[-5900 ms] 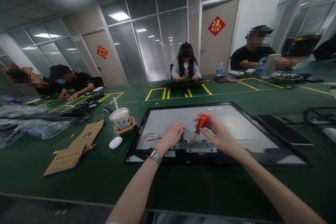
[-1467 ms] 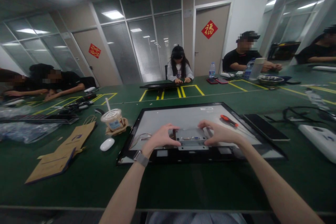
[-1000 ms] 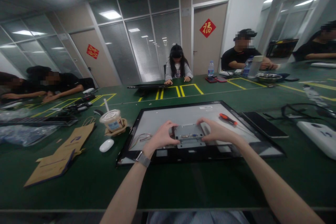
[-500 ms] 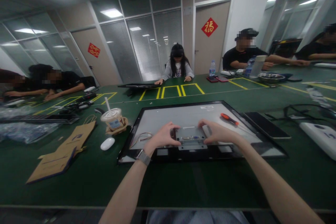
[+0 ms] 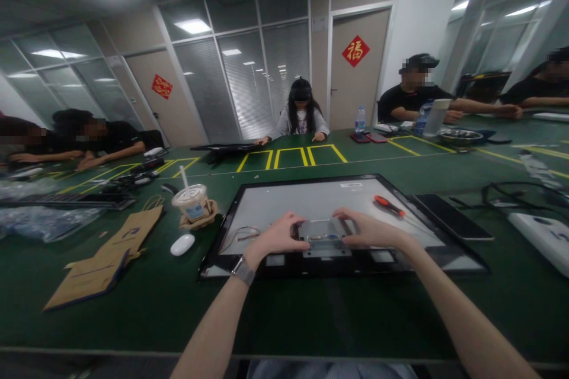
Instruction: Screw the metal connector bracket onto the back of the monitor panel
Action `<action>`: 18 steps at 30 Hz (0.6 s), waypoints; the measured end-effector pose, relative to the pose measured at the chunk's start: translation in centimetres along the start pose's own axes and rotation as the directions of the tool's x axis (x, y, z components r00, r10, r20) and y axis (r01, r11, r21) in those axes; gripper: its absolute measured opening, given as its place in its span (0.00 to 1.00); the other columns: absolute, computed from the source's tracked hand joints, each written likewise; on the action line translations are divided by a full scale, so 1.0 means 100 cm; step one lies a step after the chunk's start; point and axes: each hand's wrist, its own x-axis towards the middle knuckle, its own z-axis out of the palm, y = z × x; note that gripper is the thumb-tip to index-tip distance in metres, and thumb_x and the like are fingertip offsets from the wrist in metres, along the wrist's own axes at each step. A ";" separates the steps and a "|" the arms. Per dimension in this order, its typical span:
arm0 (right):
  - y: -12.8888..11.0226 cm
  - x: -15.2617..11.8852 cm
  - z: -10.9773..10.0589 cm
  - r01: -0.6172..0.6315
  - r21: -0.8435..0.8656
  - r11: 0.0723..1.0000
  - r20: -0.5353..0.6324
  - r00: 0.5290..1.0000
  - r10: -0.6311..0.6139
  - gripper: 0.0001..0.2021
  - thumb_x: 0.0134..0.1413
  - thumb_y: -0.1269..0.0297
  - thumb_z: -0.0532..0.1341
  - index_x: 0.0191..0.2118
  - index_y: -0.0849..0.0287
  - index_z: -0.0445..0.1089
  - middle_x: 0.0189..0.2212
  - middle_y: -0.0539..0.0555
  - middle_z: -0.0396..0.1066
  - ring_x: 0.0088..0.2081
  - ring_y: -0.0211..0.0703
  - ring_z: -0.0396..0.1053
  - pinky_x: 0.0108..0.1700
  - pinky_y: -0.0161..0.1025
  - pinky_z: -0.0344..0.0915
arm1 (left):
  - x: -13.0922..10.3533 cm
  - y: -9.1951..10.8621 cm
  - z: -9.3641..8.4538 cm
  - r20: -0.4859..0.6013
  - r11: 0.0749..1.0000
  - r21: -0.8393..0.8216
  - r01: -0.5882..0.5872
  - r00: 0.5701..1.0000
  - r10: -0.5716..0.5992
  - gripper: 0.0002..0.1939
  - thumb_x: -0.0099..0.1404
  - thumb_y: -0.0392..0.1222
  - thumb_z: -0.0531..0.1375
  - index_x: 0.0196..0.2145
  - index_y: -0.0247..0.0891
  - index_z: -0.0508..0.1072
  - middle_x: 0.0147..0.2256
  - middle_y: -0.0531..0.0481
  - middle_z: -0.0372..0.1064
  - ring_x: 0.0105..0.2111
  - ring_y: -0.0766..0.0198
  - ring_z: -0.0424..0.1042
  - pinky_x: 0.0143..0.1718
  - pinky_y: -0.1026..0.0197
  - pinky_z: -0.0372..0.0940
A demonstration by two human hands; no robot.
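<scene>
A metal bracket with connector ports is held between my two hands, over the near part of a flat display panel with a black frame. My left hand grips its left end between thumb and fingers, and my right hand grips its right end the same way. An orange and black screwdriver lies on the panel's right side. Thin wires rest on the panel left of my left hand.
On the green table, a drink cup, a white mouse-shaped case and cardboard are at left. A black phone, cables and a white device are at right. Several people sit around the table.
The bracket has tilted and sits slightly lower, with its upper plate looking shorter. Both hands keep their hold. Across the table, a person's dark flat panel has shifted slightly left.
</scene>
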 end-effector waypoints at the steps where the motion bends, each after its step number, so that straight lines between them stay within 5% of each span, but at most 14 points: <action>1: -0.002 0.000 0.001 0.003 -0.003 1.000 -0.009 1.000 -0.003 0.28 0.48 0.61 0.65 0.57 0.54 0.65 0.57 0.60 0.71 0.58 0.59 0.69 0.61 0.54 0.63 | 0.000 0.002 0.001 -0.010 1.000 -0.008 -0.002 1.000 0.002 0.33 0.57 0.54 0.69 0.58 0.40 0.72 0.51 0.46 0.66 0.48 0.53 0.71 0.50 0.55 0.68; 18: -0.008 0.007 0.013 -0.061 -0.094 0.994 -0.040 0.998 0.057 0.28 0.46 0.67 0.68 0.56 0.59 0.66 0.54 0.61 0.69 0.53 0.55 0.70 0.56 0.47 0.65 | 0.005 0.008 0.012 -0.029 0.999 -0.044 -0.002 1.000 0.000 0.34 0.57 0.50 0.70 0.59 0.40 0.71 0.52 0.46 0.65 0.45 0.56 0.71 0.47 0.55 0.68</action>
